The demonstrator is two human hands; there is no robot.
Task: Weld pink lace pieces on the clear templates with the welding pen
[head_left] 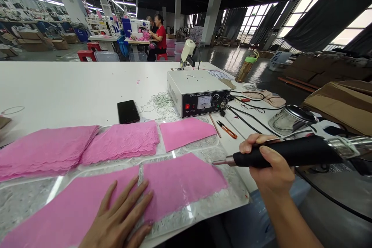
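Note:
My right hand [271,162] is wrapped round the black grip of a handheld ultrasonic welder [293,151]. The welder's narrow metal tip points left and lies at the right edge of a pink fabric piece [180,186]; whether it touches the cloth I cannot tell. My left hand [122,213] lies flat with fingers spread, across a longer pink fabric piece [75,201] and the near edge of its neighbour. Both pieces lie on a clear-covered, grey-speckled mat [203,205]. Behind them are two lace-edged pink stacks [43,147] [122,141] and a smaller pink panel [186,133].
A control box [203,100] with dial and cables stands behind the fabric. Orange thread snips [227,129], a black phone [128,112], tangled cord [162,104] and a glass jar [290,120] lie around. Right of the table is a cardboard box [343,102]. People sew farther back.

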